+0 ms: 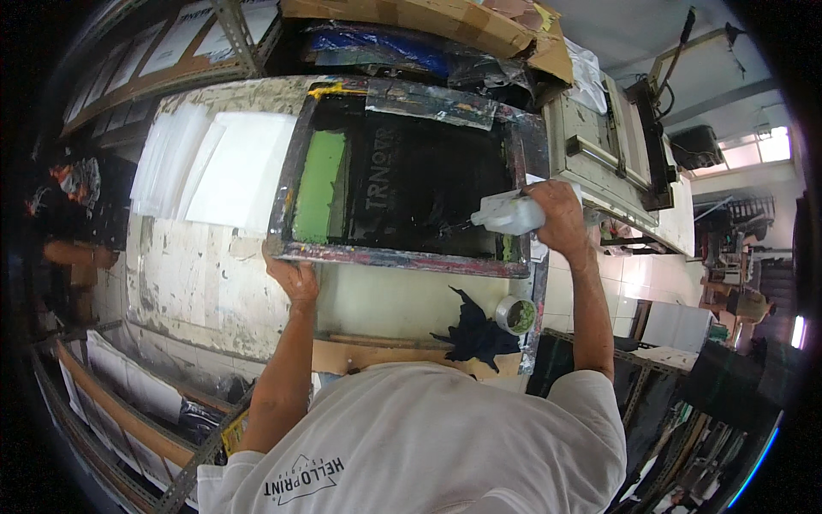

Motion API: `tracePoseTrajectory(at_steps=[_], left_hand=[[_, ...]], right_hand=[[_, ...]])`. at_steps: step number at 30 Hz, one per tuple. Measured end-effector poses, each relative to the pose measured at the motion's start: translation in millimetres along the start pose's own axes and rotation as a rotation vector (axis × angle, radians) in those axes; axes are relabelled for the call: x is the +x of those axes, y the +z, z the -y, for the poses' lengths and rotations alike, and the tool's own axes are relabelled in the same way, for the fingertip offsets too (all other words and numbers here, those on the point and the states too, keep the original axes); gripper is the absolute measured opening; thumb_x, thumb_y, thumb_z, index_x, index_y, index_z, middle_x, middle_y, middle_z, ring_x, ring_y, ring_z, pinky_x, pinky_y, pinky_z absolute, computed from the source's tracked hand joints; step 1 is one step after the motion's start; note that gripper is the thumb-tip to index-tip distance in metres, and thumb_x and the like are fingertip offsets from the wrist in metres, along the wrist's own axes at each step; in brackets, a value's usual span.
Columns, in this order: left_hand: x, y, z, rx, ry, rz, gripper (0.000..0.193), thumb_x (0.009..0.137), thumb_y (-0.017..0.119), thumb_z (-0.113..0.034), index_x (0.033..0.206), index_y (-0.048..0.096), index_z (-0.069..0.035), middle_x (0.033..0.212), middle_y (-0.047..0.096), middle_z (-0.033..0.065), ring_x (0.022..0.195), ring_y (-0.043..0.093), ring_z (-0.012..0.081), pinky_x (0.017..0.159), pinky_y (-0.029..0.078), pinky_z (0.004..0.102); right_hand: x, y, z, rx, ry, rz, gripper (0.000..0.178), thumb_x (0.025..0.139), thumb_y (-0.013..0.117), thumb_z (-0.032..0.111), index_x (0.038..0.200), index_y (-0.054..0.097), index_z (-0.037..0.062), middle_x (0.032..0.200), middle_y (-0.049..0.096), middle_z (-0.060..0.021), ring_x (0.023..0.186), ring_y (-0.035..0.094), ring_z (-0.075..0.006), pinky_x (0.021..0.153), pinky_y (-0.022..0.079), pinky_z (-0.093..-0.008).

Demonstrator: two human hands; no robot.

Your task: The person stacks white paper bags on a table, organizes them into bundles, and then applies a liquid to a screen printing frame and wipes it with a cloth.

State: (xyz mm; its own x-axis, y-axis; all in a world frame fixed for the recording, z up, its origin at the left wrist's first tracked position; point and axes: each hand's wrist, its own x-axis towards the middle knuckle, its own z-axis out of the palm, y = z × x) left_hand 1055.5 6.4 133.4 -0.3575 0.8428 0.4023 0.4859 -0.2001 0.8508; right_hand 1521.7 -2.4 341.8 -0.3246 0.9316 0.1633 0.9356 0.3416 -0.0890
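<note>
- Left hand [294, 278] grips screen-printing frame [402, 171] at its 7 o'clock corner.
- Right hand [556, 214] grasps white squeeze bottle [508, 212], tilted over frame's 4 o'clock area.

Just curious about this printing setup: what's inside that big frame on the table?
Inside the frame lies dark mesh with a green strip at its left. What lies beneath the mesh is covered.

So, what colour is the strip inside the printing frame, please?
Bright green strip, left inside the dark screen-printing frame; head view.
</note>
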Motion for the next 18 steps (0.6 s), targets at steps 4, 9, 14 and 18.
tracePoseTrajectory(at_steps=[4, 9, 14, 18], left_hand=[[5, 4, -23, -0.069, -0.016, 0.040, 0.103, 0.078, 0.057, -0.076, 0.131, 0.038, 0.011, 0.110, 0.057, 0.0199, 0.102, 0.056, 0.0334, 0.094, 0.042, 0.0440], [3, 1, -3, 0.128, 0.098, -0.087, 0.105, 0.075, 0.056, -0.080, 0.127, 0.041, 0.010, 0.108, 0.057, 0.0178, 0.096, 0.058, 0.0295, 0.086, 0.047, 0.0409], [5, -2, -15, -0.082, -0.119, 0.180, 0.101, 0.084, 0.060, -0.067, 0.140, 0.026, 0.010, 0.131, 0.043, 0.0199, 0.121, 0.043, 0.0287, 0.106, 0.033, 0.0426], [1, -6, -7, -0.069, -0.110, 0.166, 0.102, 0.084, 0.061, -0.065, 0.142, 0.021, 0.009, 0.134, 0.040, 0.0186, 0.123, 0.041, 0.0283, 0.108, 0.030, 0.0422]], right_hand=[[-10, 20, -73, 0.181, 0.269, -0.129, 0.054, 0.061, 0.080, 0.007, 0.111, 0.060, 0.0011, 0.107, 0.067, -0.0175, 0.104, 0.062, -0.0380, 0.091, 0.048, -0.0435], [22, 66, -159, 0.491, 0.643, -0.425, 0.060, 0.063, 0.085, 0.009, 0.116, 0.059, -0.0007, 0.105, 0.069, -0.0146, 0.098, 0.066, -0.0269, 0.086, 0.051, -0.0373], [56, 127, -218, 0.547, 0.796, -0.971, 0.073, 0.058, 0.091, 0.027, 0.111, 0.056, -0.0078, 0.105, 0.067, -0.0217, 0.096, 0.065, -0.0348, 0.086, 0.051, -0.0408], [89, 136, -196, 0.433, 0.924, -1.000, 0.070, 0.062, 0.090, 0.028, 0.112, 0.055, -0.0074, 0.108, 0.066, -0.0209, 0.098, 0.065, -0.0365, 0.088, 0.051, -0.0413]])
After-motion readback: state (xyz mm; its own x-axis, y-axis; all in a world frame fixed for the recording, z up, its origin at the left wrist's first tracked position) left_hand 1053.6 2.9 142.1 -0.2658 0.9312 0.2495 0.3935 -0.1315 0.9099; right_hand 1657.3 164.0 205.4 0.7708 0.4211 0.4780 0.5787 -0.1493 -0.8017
